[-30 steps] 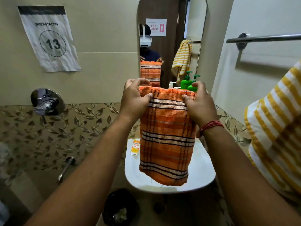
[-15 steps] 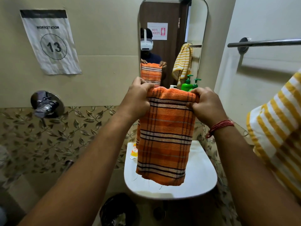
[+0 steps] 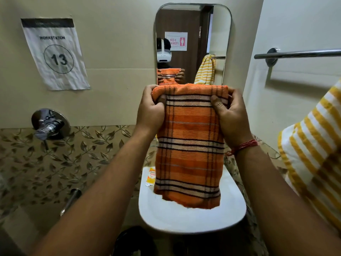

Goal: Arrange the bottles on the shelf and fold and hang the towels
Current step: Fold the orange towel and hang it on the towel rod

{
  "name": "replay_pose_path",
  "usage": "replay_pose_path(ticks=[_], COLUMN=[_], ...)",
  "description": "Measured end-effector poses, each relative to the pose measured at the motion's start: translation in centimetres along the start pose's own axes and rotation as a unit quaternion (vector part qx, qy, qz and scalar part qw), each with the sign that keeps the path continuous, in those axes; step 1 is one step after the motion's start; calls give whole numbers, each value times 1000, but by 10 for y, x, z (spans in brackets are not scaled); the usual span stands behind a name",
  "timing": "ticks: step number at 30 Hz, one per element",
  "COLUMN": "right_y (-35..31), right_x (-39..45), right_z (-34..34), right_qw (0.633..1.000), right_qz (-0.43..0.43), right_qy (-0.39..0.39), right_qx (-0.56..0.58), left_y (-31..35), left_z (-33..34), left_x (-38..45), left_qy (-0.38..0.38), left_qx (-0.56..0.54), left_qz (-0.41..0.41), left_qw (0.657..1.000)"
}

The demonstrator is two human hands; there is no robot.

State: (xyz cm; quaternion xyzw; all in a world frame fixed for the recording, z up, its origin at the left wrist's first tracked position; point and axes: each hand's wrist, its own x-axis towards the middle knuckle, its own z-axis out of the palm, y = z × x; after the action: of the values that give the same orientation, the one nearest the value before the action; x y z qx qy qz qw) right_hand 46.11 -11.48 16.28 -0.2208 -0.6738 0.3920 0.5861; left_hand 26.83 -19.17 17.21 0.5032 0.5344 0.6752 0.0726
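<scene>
Your folded orange plaid cloth towel (image 3: 188, 150) hangs in front of you, above the white ceramic basin (image 3: 191, 217) and below the wall mirror (image 3: 217, 34). To your right, a yellow-and-white striped towel (image 3: 313, 152) hangs below the chrome towel rail (image 3: 299, 53). Your left hand (image 3: 150, 109) grips the orange towel's top left corner, fingers curled over the folded edge. Your right hand (image 3: 231, 115) pinches the top right corner, thumb on the near face. A small orange-and-white sachet (image 3: 151, 176) lies on the basin's left rim, just beside the towel.
</scene>
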Motion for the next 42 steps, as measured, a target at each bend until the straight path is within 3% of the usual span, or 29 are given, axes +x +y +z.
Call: replay_pose_path(ticks=[3, 6, 10, 13, 15, 17, 23, 26, 29, 32, 36, 42], right_y=[3, 14, 21, 15, 11, 8, 19, 23, 24, 24, 24, 12], right_x=[-3, -12, -17, -16, -12, -8, 0, 3, -2, -9, -9, -2], right_z=[0, 7, 15, 14, 13, 11, 3, -1, -2, 1, 1, -6], right_qw=[976, 966, 976, 975, 974, 974, 983, 979, 956, 956, 991, 994], right_qz=[67, 86, 98, 112, 126, 132, 137, 152, 186, 179, 109, 47], right_qy=[-118, -191, -80, -23, 5, 23, 45, 42, -35, -88, 3, 93], right_qx=[170, 151, 176, 189, 190, 185, 116, 133, 223, 217, 81, -37], left_y=[4, 11, 9, -12, -28, -40, -44, -40, -38, -37, -46, -50], left_z=[6, 10, 3, -10, -11, -6, 7, 9, 11, 13, 17, 37], left_x=[3, 7, 13, 13, -1, -17, -22, -17, -12, -9, -2, 25], left_qy=[63, 105, 60, -86, -189, -233, -157, -128, -102, -97, -130, -185], left_qx=[-38, -36, -82, -213, -235, -237, -237, -234, -222, -214, -220, -221], left_qz=[-10, -5, -28, -115, -174, -212, -183, -161, -146, -134, -118, -85], left_qw=[997, 994, 994, 967, 938, 919, 941, 950, 959, 963, 960, 954])
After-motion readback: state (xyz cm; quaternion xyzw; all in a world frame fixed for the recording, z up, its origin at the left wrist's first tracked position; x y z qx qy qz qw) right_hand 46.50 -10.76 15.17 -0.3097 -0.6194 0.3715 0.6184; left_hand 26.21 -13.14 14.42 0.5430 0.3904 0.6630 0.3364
